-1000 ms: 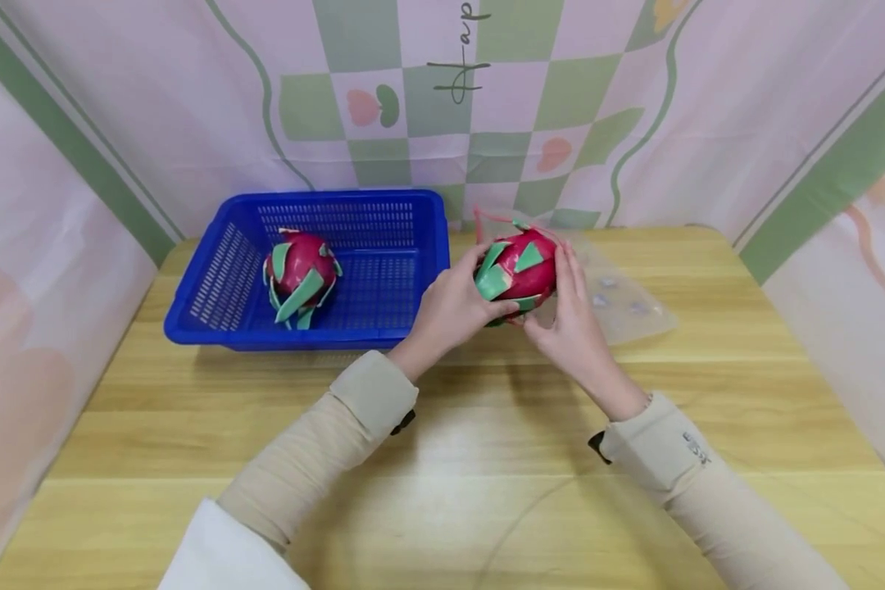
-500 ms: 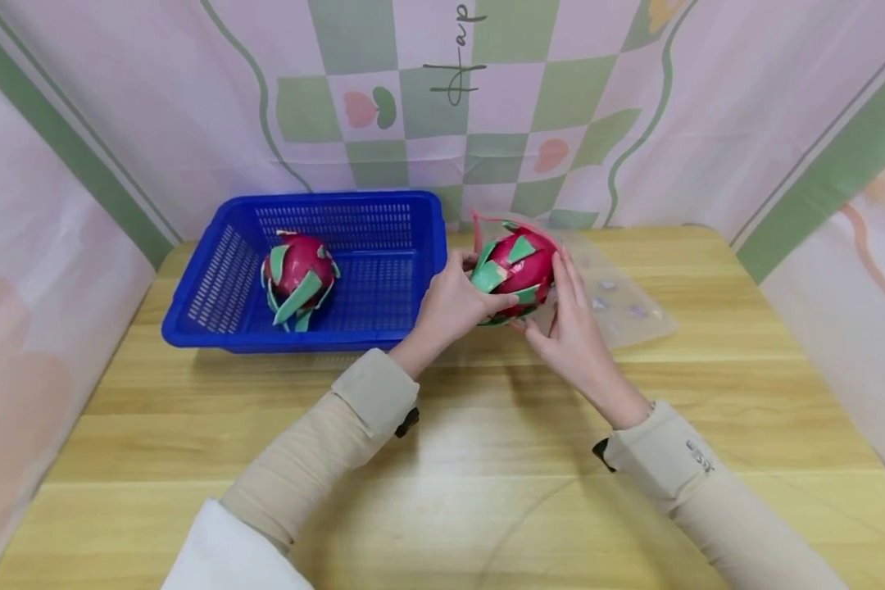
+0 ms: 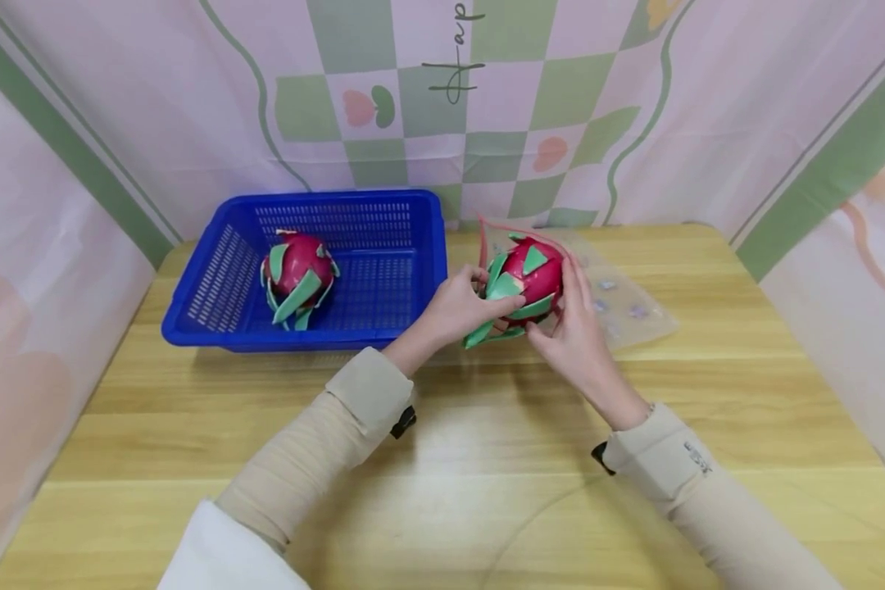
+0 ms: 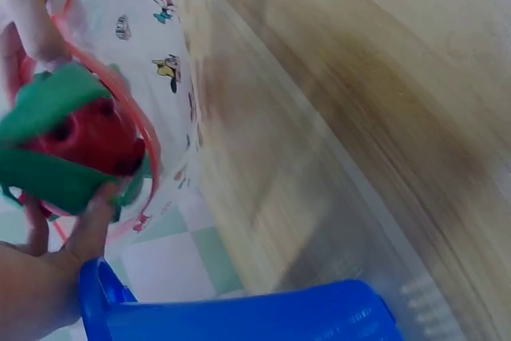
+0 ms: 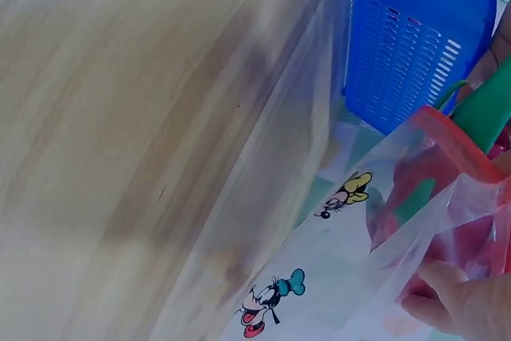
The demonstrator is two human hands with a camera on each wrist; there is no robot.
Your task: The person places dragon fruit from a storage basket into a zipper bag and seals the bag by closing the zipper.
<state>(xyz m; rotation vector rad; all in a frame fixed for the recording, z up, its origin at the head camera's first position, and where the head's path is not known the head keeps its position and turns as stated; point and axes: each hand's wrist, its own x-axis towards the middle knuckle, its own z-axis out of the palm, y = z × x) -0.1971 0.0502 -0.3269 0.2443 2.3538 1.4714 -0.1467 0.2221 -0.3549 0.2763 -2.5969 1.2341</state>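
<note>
A red dragon fruit with green leaf scales (image 3: 542,274) sits at the mouth of a translucent zip bag (image 3: 623,287), right of the basket. My left hand (image 3: 460,307) grips its leafy left side, thumb across the front. My right hand (image 3: 578,332) holds the bag's mouth at the fruit's right side, thumb below and fingers up along it. In the right wrist view, part of the fruit shows through the bag (image 5: 319,309), behind the bag's red edge (image 5: 455,141). Cartoon figures are printed on the bag in the left wrist view.
A blue plastic basket (image 3: 391,338) stands left of my hands, close to my left hand. Inside it lies a second dragon fruit (image 3: 300,274). The wooden table (image 3: 442,492) runs up to a patterned cloth backdrop (image 3: 501,98).
Both hands have brought the fruit slightly toward me and to the right. It has turned, and leaf tips now stick out at its lower left.
</note>
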